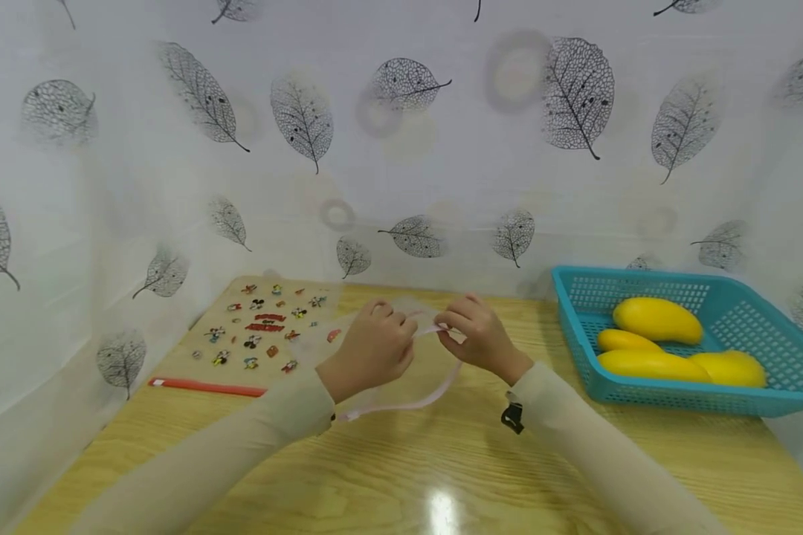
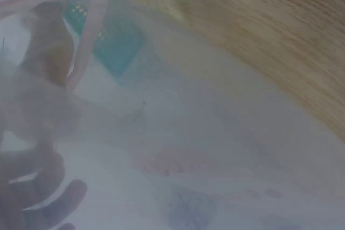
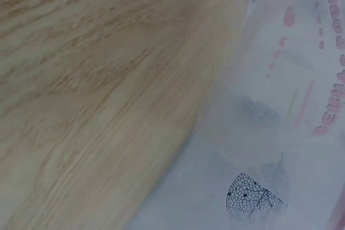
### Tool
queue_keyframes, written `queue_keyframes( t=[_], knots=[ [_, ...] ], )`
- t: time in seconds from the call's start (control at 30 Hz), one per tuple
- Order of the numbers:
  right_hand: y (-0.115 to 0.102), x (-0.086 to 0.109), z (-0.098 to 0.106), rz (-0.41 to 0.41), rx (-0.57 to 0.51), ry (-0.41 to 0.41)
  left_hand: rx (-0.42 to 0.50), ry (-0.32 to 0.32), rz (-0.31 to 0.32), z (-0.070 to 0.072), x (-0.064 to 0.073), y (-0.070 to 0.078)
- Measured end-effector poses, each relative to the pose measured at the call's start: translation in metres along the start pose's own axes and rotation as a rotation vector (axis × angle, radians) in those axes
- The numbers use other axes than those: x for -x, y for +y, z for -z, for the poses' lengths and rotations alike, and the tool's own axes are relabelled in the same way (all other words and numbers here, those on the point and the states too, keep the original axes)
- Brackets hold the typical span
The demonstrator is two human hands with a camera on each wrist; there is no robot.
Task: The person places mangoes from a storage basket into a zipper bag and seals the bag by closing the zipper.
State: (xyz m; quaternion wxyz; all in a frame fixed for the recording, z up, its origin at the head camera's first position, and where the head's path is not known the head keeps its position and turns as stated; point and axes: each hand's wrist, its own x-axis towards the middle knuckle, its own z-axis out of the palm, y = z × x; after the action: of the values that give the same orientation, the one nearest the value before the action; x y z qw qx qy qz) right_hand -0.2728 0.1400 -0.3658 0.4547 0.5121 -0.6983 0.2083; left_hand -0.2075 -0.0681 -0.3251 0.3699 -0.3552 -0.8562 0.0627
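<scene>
A translucent zip bag (image 1: pixel 401 406) with a pink zip edge is held up over the table between both hands. My left hand (image 1: pixel 373 340) grips its edge with curled fingers. Close by on the right, my right hand (image 1: pixel 479 334) pinches the same edge between thumb and fingers. The pink strip curves below the hands toward the left wrist. In the left wrist view the filmy bag (image 2: pixel 188 106) fills most of the picture, and fingers show blurred through it. Pink printed letters show on the bag (image 3: pixel 302 52) in the right wrist view.
A clear bag with cartoon prints (image 1: pixel 241 338) and a red zip strip (image 1: pixel 207 387) lies flat at the left of the wooden table (image 1: pixel 388 475). A blue basket (image 1: pixel 575 357) with several yellow mangoes (image 1: pixel 657 319) stands at right. A leaf-patterned curtain (image 1: pixel 442 171) hangs behind.
</scene>
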Motion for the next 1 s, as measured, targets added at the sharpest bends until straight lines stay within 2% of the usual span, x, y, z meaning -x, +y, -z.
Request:
queue_keyframes(
  t=[0.17, 0.3, 0.43, 0.53, 0.6, 0.7, 0.77, 0.93, 1.0],
  knots=[
    [-0.010, 0.006, 0.018, -0.023, 0.044, -0.032, 0.031, -0.030, 0.050, -0.002, -0.005, 0.002],
    [-0.028, 0.012, 0.030, 0.050, 0.035, -0.032, 0.045, -0.025, 0.072, -0.004, -0.007, 0.004],
    [-0.047, 0.021, 0.032, 0.162, 0.035, -0.187, 0.049, -0.029, 0.094, -0.005, -0.008, 0.006],
    [-0.055, 0.028, 0.029, 0.205, 0.081, -0.319, 0.059, -0.050, 0.111, -0.004, -0.010, 0.006],
    [-0.058, 0.033, 0.026, 0.234, 0.120, -0.360, 0.070, -0.070, 0.114, -0.003, -0.011, 0.007],
    [-0.060, 0.039, 0.022, 0.274, 0.164, -0.387, 0.075, -0.092, 0.101, -0.001, -0.012, 0.007],
    [-0.060, 0.042, 0.021, 0.299, 0.172, -0.395, 0.049, -0.093, 0.067, 0.000, -0.013, 0.006],
    [-0.058, 0.046, 0.023, 0.317, 0.137, -0.418, -0.054, -0.043, -0.035, 0.002, -0.017, 0.000],
    [-0.055, 0.048, 0.024, 0.325, 0.122, -0.416, -0.071, -0.023, -0.052, 0.003, -0.019, -0.003]
  ],
)
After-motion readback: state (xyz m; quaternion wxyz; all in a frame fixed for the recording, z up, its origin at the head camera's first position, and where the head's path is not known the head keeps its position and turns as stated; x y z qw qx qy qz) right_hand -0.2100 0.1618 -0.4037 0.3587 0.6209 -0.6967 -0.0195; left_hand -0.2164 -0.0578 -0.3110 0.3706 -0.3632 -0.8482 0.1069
